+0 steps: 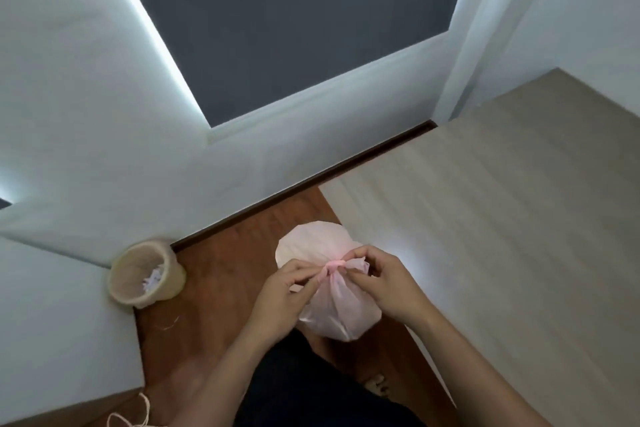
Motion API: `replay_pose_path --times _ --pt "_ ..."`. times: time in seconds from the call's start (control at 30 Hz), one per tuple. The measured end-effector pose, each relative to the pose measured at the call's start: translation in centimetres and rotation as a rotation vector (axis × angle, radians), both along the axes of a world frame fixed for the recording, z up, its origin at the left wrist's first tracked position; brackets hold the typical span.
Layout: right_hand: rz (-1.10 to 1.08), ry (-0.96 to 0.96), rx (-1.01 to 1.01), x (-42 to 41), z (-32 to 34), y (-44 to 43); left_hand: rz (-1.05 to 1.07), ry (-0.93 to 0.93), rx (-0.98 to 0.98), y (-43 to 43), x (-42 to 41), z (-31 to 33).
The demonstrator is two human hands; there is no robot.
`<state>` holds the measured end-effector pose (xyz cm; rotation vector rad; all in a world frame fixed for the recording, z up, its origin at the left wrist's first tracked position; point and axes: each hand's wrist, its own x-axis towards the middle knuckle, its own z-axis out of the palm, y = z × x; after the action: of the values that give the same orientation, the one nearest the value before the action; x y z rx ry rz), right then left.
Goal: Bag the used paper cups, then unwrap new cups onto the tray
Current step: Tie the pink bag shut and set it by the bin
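Observation:
A pale pink plastic bag [337, 310] hangs in front of me, bulging and gathered at the neck into a twisted knot [333, 265]. My left hand [289, 288] pinches the knot from the left. My right hand [388, 282] pinches the bag's loose top edge from the right. A second pale pink bulge [313, 244] shows just behind the knot. The bag's contents are hidden. No cups or tray are in view.
A small beige wastebasket [147, 274] with paper scraps inside stands on the wooden floor [214, 288] at the left, against the white wall. A light wood-grain tabletop [502, 218] fills the right. A white surface [59, 322] sits at lower left, with string near its edge.

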<state>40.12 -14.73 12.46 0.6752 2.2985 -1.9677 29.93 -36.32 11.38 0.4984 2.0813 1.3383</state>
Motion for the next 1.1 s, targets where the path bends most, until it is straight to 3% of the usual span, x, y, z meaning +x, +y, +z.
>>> replay_pose_path --times 0.17,0.47,0.83,1.1 --pt "0.175 0.028 0.077 -5.6 2.2 -3.6 0.195 0.073 0.016 -4.6 -2.3 0.7" --pt "0.346 0.008 0.077 -18.2 3.8 -14.6 0.297 0.043 0.084 -16.5 -9.9 1.0" --pt "0.482 -0.045 -0.021 -31.0 0.1 -30.1 0.497 0.082 0.015 -31.7 -19.1 -2.4" --pt "0.652 -0.094 -0.078 -37.4 -1.7 -37.4 0.698 0.011 0.013 -38.9 -21.9 -4.3"
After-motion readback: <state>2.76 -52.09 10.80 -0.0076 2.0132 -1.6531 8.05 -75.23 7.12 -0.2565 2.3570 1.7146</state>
